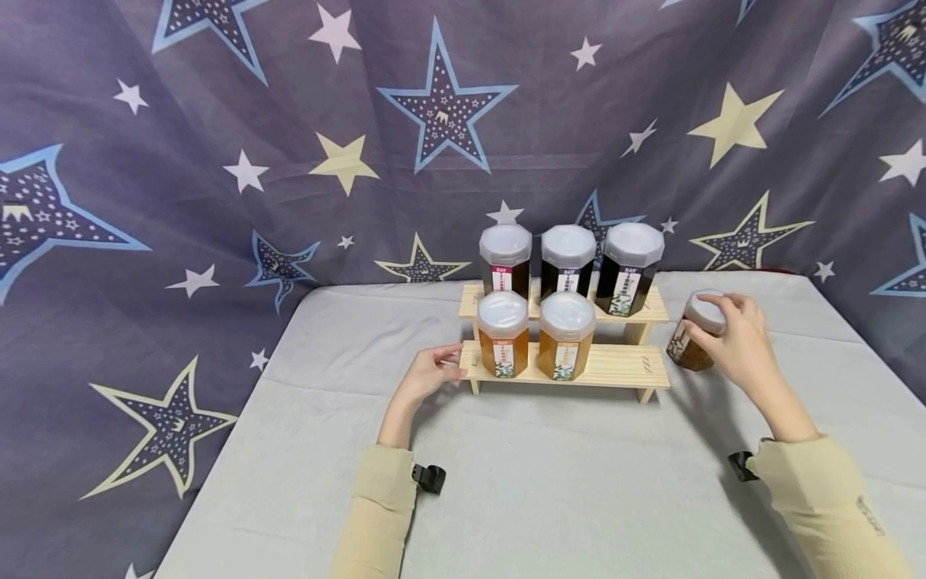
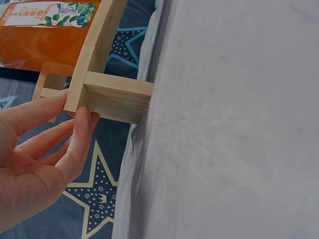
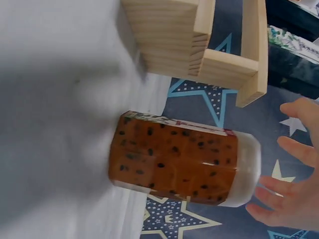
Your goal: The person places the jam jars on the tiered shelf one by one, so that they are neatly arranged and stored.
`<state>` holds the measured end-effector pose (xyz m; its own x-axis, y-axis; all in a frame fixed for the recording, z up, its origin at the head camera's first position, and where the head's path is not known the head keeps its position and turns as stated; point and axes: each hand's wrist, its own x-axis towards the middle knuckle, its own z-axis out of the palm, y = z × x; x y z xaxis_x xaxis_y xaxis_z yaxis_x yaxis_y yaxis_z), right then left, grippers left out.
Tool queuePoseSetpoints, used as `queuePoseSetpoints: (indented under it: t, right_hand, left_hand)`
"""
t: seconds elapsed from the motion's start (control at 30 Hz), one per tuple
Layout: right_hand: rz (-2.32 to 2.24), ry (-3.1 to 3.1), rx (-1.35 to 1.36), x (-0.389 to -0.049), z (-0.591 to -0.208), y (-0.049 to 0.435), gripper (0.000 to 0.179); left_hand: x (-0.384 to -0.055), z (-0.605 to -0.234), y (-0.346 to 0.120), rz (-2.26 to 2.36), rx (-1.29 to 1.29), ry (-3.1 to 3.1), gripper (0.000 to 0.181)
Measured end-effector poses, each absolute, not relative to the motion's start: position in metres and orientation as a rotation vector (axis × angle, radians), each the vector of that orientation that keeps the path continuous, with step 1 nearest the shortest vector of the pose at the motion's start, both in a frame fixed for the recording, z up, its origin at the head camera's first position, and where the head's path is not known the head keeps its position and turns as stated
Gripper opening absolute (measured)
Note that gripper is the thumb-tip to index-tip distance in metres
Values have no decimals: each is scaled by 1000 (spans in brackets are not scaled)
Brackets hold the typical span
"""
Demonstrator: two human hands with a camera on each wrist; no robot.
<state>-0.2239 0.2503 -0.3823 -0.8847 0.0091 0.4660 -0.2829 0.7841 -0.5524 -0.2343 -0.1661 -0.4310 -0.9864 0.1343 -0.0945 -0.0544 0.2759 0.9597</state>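
At the right, my right hand (image 1: 738,338) reaches over a jar (image 3: 172,159) of amber contents with dark specks and a frosted lid. In the right wrist view the fingers are spread at the lid, some right at its edge, with the uppermost one apart from it. The jar stands on the cloth beside the rack. My left hand (image 1: 428,371) pinches the left end of the two-tier wooden rack (image 1: 615,366), thumb on the lower board and fingertips beneath. That board carries two orange jars (image 1: 504,342) (image 1: 567,346).
Three dark jars (image 1: 506,269) (image 1: 567,273) (image 1: 628,273) with labels stand on the upper board. Behind the table hangs a star-patterned curtain (image 1: 289,104). A pale grey cloth (image 1: 550,498) covers the table.
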Motion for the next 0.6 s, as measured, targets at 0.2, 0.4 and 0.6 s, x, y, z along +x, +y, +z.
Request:
queuePoseSetpoints:
  t: [0.2, 0.4, 0.6]
  right_hand:
    - [893, -2560, 149, -230, -388, 256, 46]
    - [908, -2582, 101, -235, -393, 260, 50]
    - [922, -2597, 63, -239, -399, 263, 54]
  left_hand:
    - [-235, -432, -166, 1792, 84, 2398, 49]
    - [-235, -432, -166, 1801, 90, 2385, 49]
    - [-228, -420, -165, 1796, 109, 2356, 50]
